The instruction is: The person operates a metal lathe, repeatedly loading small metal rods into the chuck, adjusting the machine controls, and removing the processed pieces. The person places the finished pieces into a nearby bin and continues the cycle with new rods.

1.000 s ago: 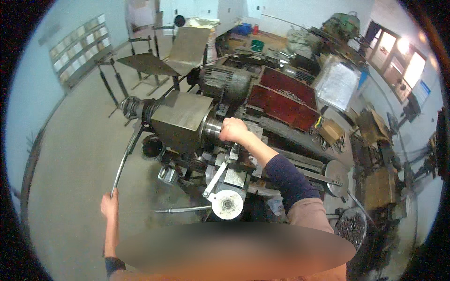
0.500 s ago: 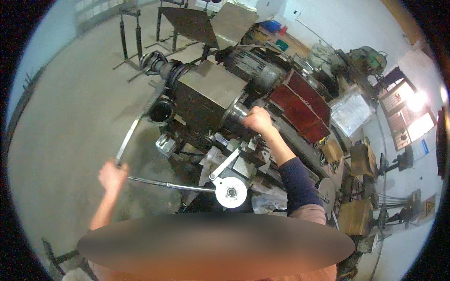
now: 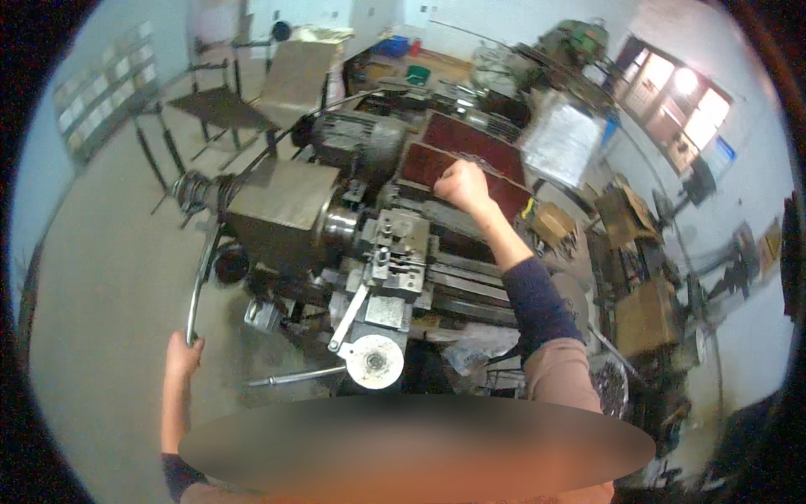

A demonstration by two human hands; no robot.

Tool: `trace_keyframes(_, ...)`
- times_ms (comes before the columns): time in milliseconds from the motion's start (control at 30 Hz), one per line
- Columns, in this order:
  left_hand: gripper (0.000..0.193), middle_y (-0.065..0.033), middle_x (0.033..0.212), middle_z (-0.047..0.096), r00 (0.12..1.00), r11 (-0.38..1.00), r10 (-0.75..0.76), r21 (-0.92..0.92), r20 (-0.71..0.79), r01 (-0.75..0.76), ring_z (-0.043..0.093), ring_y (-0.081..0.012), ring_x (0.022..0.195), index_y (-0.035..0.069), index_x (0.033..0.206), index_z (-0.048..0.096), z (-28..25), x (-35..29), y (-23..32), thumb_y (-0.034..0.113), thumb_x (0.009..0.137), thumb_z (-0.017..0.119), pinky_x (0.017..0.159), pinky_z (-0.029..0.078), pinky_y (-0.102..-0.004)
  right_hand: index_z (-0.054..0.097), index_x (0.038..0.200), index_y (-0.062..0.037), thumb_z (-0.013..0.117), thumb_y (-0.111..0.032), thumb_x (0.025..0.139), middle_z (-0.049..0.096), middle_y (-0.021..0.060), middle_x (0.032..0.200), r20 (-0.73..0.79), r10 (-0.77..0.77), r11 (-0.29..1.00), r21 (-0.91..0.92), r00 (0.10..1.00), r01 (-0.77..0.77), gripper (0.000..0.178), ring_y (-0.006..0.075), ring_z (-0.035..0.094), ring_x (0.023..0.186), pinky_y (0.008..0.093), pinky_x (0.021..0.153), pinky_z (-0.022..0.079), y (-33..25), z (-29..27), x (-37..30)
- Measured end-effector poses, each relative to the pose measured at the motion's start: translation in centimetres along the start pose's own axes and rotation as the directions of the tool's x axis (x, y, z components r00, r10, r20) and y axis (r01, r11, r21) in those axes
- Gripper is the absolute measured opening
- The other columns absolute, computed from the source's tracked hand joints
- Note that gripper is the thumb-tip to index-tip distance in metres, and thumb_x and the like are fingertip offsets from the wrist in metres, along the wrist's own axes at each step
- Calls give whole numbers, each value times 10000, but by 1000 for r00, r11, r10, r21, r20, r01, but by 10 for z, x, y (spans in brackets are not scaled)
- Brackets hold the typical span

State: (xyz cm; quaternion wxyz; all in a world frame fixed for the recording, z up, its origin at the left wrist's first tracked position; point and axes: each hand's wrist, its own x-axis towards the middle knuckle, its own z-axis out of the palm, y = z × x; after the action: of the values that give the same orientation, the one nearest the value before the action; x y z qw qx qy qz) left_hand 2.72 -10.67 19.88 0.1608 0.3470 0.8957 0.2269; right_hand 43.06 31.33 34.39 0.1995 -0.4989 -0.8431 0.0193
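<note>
Steel lever [image 3: 197, 286], probably stiff, is grasped by left grip [image 3: 182, 356] at lower end, best hold; right grip [image 3: 462, 184] is clenched, nothing seen inside.

The left forearm [image 3: 175, 420] reaches forward, lower and out to the side, its left hand [image 3: 180, 356] curled in a grip. The right arm [image 3: 510, 252] extends farther, slanting inward, its right hand [image 3: 463, 186] balled, knuckles up.

No legible text or signs.
</note>
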Motion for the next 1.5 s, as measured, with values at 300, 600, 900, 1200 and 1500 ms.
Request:
trace_keyframes(300, 260, -50, 522, 469, 995, 916, 99, -391, 10, -87, 479, -137, 443, -51, 847, 513, 14, 14, -9, 165, 756, 626, 411, 379, -281, 629, 993, -122, 631, -227, 551, 505, 192, 1170, -290, -110, 985, 98, 951, 144, 455, 344, 512, 1021, 376, 877, 419, 101, -32, -101)
trace_keyframes(600, 263, -74, 514, 471, 971, 945, 81, -327, 224, -4, 489, -172, 393, -63, 832, 527, 16, 55, -32, 185, 782, 599, 372, 424, -293, 661, 814, -61, 570, -243, 636, 618, 181, 793, -184, 797, 598, 101, 576, -795, 270, 317, 612, 758, 365, 691, 490, 267, -40, -457)
trace_keyframes(900, 290, -98, 486, 481, 991, 949, 67, -315, 117, -27, 481, -182, 385, -40, 690, 531, 13, 41, -16, 228, 768, 612, 380, 434, -301, 657, 716, -60, 594, -190, 553, 613, 192, 742, 257, 868, 465, -120, 425, -877, 218, 344, 600, 730, 384, 697, 492, 269, 104, -603)
trace_keyframes(1200, 286, -68, 476, 458, 992, 939, 40, -343, 117, 3, 437, -161, 356, -38, 831, 545, 12, 53, -31, 221, 761, 642, 359, 425, -324, 640, 813, -7, 607, -216, 591, 602, 202, 933, 310, 889, 429, -310, 336, -848, 307, 329, 547, 959, 364, 828, 445, 245, 99, -590)
trace_keyframes(1500, 277, -61, 511, 464, 1000, 993, -18, -113, 21, 20, 442, -146, 348, -17, 846, 525, 15, 58, -29, 226, 769, 634, 352, 440, -309, 628, 942, -6, 616, -270, 585, 538, 188, 1095, 250, 881, 460, -250, 403, -852, 444, 331, 456, 1089, 371, 917, 385, 238, 94, -589)
